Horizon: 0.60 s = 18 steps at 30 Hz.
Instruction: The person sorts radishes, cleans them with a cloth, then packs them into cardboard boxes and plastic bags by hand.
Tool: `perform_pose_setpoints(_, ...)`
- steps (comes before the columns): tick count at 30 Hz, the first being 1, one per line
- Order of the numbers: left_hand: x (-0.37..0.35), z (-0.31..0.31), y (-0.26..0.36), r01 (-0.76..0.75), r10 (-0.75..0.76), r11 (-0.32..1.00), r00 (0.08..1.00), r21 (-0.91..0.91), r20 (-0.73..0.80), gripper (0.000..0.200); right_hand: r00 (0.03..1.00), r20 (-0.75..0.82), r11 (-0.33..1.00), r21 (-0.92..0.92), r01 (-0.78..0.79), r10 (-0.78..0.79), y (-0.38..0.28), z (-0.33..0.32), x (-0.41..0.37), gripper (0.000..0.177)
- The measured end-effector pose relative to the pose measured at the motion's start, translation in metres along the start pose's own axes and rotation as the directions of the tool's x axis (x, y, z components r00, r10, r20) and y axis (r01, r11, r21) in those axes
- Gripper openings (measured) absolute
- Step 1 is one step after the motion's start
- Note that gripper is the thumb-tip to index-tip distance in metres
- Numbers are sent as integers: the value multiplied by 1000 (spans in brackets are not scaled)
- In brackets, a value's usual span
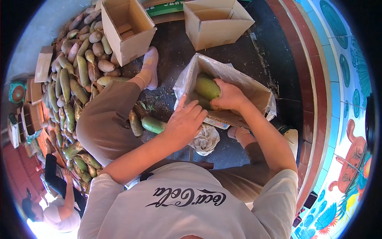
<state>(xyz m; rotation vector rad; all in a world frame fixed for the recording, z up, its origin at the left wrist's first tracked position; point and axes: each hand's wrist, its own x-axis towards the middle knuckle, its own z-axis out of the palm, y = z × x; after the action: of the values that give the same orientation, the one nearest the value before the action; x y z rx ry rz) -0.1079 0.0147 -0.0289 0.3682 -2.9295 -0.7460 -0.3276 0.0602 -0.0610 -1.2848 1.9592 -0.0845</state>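
Left: heap of long green and stubby brown-red root vegetables (pixel 82 71). Left hand (pixel 185 119) open, fingers spread at the near-left rim of the plastic-lined brown cardboard carton (pixel 254 92). Right hand (pixel 230 95) grips a smooth green oblong vegetable (pixel 207 87) inside; looks like in-carton handling, in or out unclear. Next move likely needs firm grip, wall clearance.

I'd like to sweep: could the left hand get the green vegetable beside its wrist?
Probably yes: the left hand seems empty at the box's edge, and nothing seems to lie on the vegetable.
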Motion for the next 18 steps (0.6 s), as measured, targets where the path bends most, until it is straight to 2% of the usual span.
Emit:
perform_pose_setpoints(5, -3, 2, 0, -8, 7, 999, 1000, 42, 25, 53, 975, 164, 953, -286, -98, 149, -3, -32, -22, 72)
perform_pose_setpoints(8, -2, 4, 0, -3, 2, 999, 999, 42, 32, 54, 866, 310, 798, -582, -155, 394, -10, -37, -27, 72)
perform_pose_setpoints(11, -3, 4, 0, -5, 3, 999, 999, 39, 48, 55, 857, 312, 771, -620, -143, 410, 10, -19, -25, 72)
perform_pose_setpoints(14, -5, 7, -1, -22, 20, 997, 999, 79, 31, 55, 904, 164, 795, -555, -246, 395, 28, 4, -16, 70)
perform_pose_setpoints(18, -5, 10, -1, -26, 24, 995, 1000, 101, 18, 57, 867, 276, 776, -604, -179, 415, 18, -9, -14, 70)
